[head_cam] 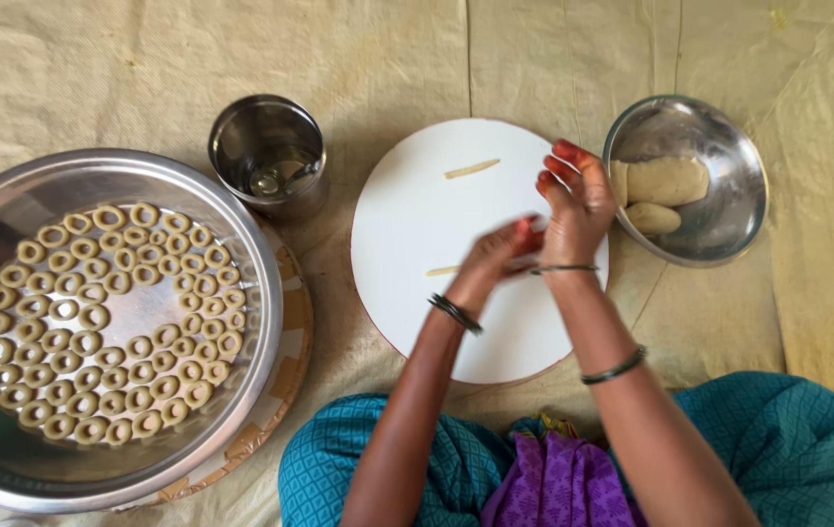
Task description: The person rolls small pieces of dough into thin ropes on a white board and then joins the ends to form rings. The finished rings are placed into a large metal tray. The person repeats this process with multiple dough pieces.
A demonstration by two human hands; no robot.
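My left hand (497, 256) and my right hand (579, 203) are pressed together above the right half of a round white board (417, 220). The left hand is blurred. My right hand's fingers are straight and point away from me; what lies between the palms is hidden. A thin strip of dough (442, 271) lies on the board, its right end running under my left hand. A second thin dough strip (472, 169) lies apart near the board's far edge.
A steel bowl (741, 195) holding lumps of dough (669, 181) stands right of the board. On the left, a large steel tray (265, 283) carries several small dough rings (109, 322). A steel cup (270, 156) stands between tray and board. Pale sheeting covers the floor.
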